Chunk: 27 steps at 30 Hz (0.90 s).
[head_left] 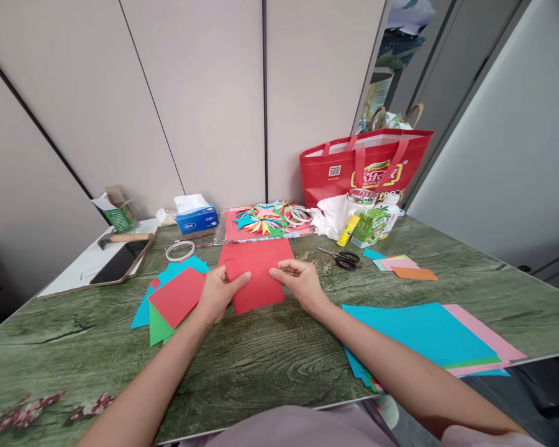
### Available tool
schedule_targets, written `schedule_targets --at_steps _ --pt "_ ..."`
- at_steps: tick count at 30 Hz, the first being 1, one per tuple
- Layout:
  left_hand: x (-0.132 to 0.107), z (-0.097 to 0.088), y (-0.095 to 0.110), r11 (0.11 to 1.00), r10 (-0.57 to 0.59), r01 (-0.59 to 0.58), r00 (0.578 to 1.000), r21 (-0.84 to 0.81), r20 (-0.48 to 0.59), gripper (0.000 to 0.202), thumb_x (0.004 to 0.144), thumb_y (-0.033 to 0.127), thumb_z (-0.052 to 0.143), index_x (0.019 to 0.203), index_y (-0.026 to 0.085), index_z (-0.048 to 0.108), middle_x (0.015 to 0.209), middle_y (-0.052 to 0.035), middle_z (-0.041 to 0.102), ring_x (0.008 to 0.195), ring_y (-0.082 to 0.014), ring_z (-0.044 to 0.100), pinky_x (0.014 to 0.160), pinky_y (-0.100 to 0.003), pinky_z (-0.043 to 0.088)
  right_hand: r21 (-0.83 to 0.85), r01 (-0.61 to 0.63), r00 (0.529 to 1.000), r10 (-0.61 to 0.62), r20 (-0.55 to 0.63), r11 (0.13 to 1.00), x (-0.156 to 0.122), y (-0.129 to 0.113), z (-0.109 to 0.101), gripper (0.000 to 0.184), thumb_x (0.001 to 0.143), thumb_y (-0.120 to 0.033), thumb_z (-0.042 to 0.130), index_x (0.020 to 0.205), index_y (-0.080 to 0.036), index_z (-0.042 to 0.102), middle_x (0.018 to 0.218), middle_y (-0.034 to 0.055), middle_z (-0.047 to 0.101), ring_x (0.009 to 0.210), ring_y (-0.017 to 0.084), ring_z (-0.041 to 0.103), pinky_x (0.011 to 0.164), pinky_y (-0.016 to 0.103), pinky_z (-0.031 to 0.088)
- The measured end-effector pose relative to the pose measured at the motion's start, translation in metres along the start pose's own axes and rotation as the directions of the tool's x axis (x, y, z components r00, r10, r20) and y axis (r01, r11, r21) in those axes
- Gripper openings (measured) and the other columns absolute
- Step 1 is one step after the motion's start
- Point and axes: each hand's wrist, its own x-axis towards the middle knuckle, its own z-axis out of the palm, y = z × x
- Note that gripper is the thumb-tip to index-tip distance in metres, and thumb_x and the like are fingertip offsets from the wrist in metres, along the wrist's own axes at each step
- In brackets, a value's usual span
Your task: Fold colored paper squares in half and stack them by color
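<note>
A piece of red paper (pixel 258 288) is held up in front of me between both hands. My left hand (pixel 218 292) pinches its left edge, thumb on the near face. At the upper right edge, my right hand (pixel 304 282) pinches it between thumb and fingers. Just behind lies a larger red sheet (pixel 279 248), partly covered by the held piece. Left of my left hand is a loose pile with a red square (pixel 179 297), a blue sheet (pixel 142 313) and a green sheet (pixel 157 326). Black-handled scissors (pixel 347 261) rest beyond my right hand.
Blue and pink sheets (pixel 419 332) lie under my right forearm. Small paper pieces (pixel 414 273), a yellow glue stick (pixel 348 230), a tape roll (pixel 180 251), a tissue box (pixel 197 218), a phone (pixel 122 262), a hammer (pixel 125 238), paper stars (pixel 265 220) and a red bag (pixel 326 180) surround the workspace.
</note>
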Motion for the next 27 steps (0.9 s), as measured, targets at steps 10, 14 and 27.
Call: schedule_targets --at_steps 10,14,27 --pt "0.005 -0.0062 0.0032 0.983 -0.09 0.076 0.993 -0.169 -0.077 0.041 0.051 0.028 0.077 0.085 0.01 0.063 0.074 -0.0079 0.069 0.067 -0.0211 0.064 0.064 -0.033 0.051 -0.059 -0.209 0.925 0.217 0.313 0.976 -0.0008 -0.0005 -0.0041 0.027 0.056 -0.038 0.071 0.069 -0.016 0.063 0.062 -0.0016 0.065 0.048 0.009 0.056 0.046 0.021 0.047" --pt "0.005 -0.0065 0.0063 0.97 -0.153 0.136 0.986 -0.202 -0.069 0.039 0.05 0.025 0.077 0.083 0.01 0.064 0.073 -0.0083 0.07 0.065 -0.0207 0.065 0.064 -0.032 0.051 -0.089 -0.229 0.891 0.246 0.382 0.969 -0.003 -0.0036 -0.005 0.029 0.059 -0.041 0.068 0.068 -0.014 0.062 0.06 0.0005 0.065 0.047 0.009 0.058 0.045 0.02 0.048" --pt "0.0073 -0.0079 0.0064 0.948 -0.235 0.221 0.971 -0.229 -0.035 0.035 0.052 0.017 0.076 0.083 0.009 0.062 0.073 -0.0095 0.07 0.062 -0.0196 0.065 0.059 -0.028 0.052 -0.104 -0.298 0.873 0.315 0.372 0.949 -0.0014 -0.002 -0.0071 0.036 0.055 -0.043 0.071 0.067 -0.011 0.06 0.059 0.0035 0.066 0.049 0.012 0.062 0.043 0.019 0.048"
